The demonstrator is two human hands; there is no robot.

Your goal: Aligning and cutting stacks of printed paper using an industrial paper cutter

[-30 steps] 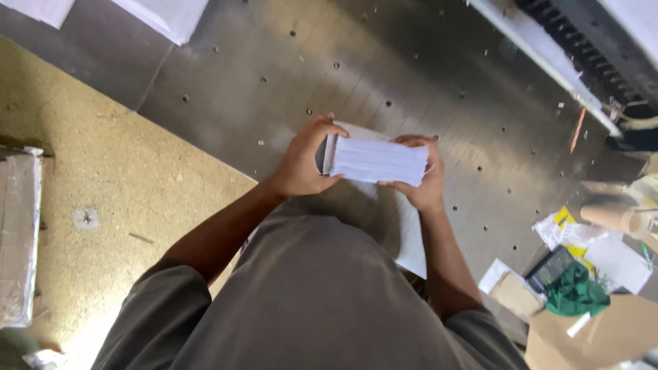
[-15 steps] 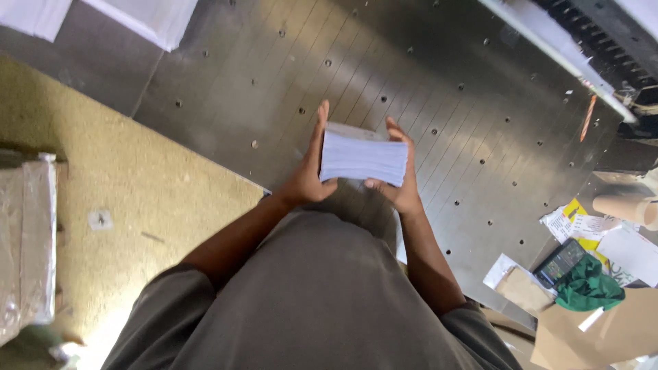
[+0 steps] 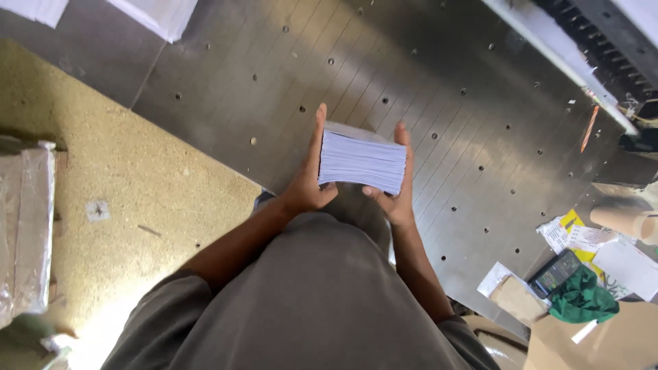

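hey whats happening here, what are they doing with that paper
A person stands at a perforated metal table and holds a thick stack of white sheets between both hands. The left hand clasps its left edge and the right hand its right edge, with the stack just above the table. A green cloth and loose papers lie to the right.

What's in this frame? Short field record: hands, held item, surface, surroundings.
left hand: grips the left end of the paper stack
right hand: grips its right end
paper stack: thick, white, held level above the metal table
metal table: grey, grooved, dotted with holes
floor: yellowish, left of table
clutter lower right: green cloth, cardboard, loose papers
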